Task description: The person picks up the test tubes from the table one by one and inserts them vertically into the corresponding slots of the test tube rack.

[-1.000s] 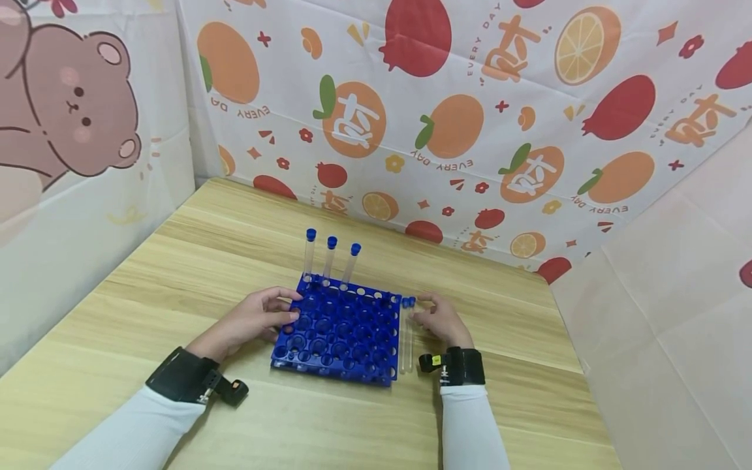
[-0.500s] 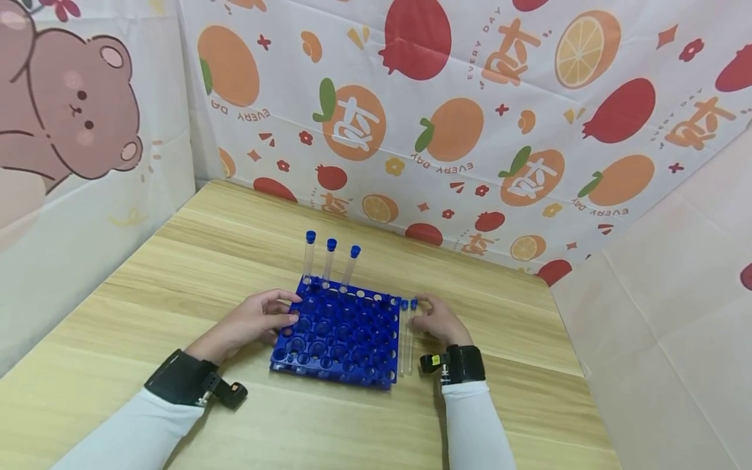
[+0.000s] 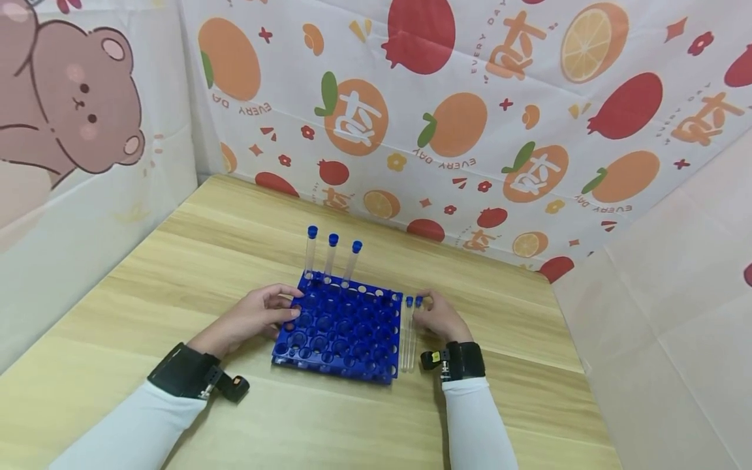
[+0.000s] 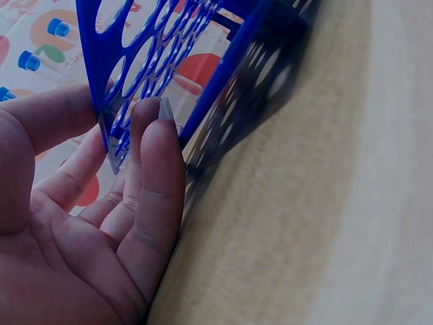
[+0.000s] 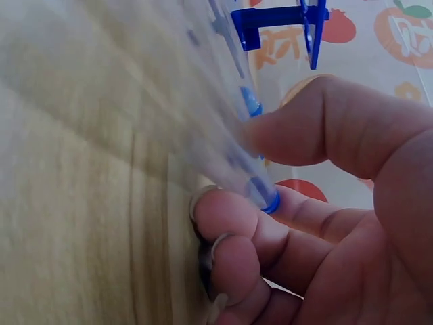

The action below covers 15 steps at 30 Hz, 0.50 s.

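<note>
A blue test tube rack [image 3: 337, 329] lies in front of me with its rows of round holes facing up. My left hand [image 3: 258, 314] grips its left edge; in the left wrist view, fingers [image 4: 162, 162] bend about the rack's plates. Along the right side of the rack lie two clear test tubes with blue caps, side by side. My right hand [image 3: 442, 320] pinches the outer test tube [image 5: 260, 193] close to its cap, thumb on one side and fingers on the other. The inner test tube's cap [image 3: 409, 301] sits between that tube and the rack.
Three capped test tubes stick up from the rack's far edge, the left one [image 3: 311, 251] tallest in view. All rests on a wood-grain table [image 3: 247, 431]. Behind the table hangs a fruit-print cloth [image 3: 405, 170], with a bear-print cloth [image 3: 158, 215] to the left.
The outer test tube's cap has shifted slightly right with my right hand, widening the gap to the inner tube. My left hand keeps its hold on the rack.
</note>
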### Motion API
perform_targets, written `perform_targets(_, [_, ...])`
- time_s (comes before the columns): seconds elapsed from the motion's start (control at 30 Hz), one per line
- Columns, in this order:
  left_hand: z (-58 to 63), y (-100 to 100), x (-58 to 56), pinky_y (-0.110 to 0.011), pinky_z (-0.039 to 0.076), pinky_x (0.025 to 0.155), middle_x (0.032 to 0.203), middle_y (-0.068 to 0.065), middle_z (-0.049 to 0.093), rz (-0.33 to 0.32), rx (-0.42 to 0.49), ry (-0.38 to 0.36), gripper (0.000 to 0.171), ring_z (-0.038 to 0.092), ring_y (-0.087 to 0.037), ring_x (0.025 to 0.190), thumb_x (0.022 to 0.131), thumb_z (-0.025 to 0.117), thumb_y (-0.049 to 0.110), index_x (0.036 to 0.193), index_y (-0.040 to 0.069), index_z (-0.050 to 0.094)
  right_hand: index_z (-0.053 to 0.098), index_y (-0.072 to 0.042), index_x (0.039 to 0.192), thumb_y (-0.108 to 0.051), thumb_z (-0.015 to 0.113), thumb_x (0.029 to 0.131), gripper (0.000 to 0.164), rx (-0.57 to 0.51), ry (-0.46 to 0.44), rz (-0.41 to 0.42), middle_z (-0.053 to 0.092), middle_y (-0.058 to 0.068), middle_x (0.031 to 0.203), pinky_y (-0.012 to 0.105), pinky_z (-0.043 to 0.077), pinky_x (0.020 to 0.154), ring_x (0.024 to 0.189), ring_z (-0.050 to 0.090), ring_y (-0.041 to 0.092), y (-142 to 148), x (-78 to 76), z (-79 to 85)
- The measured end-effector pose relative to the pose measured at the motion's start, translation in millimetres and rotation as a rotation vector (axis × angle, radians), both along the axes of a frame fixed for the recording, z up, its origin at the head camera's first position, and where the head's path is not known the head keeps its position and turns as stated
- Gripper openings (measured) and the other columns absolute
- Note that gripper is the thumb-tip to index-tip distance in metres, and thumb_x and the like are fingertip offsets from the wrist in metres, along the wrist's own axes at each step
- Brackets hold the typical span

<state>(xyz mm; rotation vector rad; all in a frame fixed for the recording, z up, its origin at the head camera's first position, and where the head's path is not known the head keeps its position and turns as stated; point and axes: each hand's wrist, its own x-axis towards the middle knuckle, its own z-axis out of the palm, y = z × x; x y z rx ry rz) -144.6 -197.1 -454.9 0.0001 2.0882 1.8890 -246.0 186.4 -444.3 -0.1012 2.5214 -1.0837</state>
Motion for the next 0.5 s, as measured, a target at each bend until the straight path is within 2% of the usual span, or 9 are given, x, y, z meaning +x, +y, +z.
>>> perform_targets(0.27, [2.2, 0, -1.5, -0.037, 0.06, 0.066, 0.122, -0.022, 0.061, -0.003, -0.008, 0.0, 0.052, 0.065, -0.021, 0.086, 0.093, 0.068, 0.02, 0.138, 0.003, 0.047, 0.044, -0.016, 0.143, -0.013, 0.065, 0.086, 0.061, -0.096, 0.001, 0.014, 0.056, 0.004, 0.074, 0.027, 0.041, 0.053, 0.062, 0.051, 0.017, 9, -2.1, -3.8])
perform_targets(0.5, [-0.5, 1, -2.2, -0.037, 0.06, 0.066, 0.122, -0.022, 0.061, -0.005, 0.0, -0.001, 0.053, 0.065, -0.021, 0.086, 0.093, 0.069, 0.021, 0.139, 0.004, 0.047, 0.044, -0.016, 0.14, -0.001, 0.061, 0.08, 0.064, -0.236, -0.017, -0.011, 0.058, 0.005, 0.074, 0.028, 0.043, 0.055, 0.063, 0.054, 0.019, 16, -1.1, -6.1])
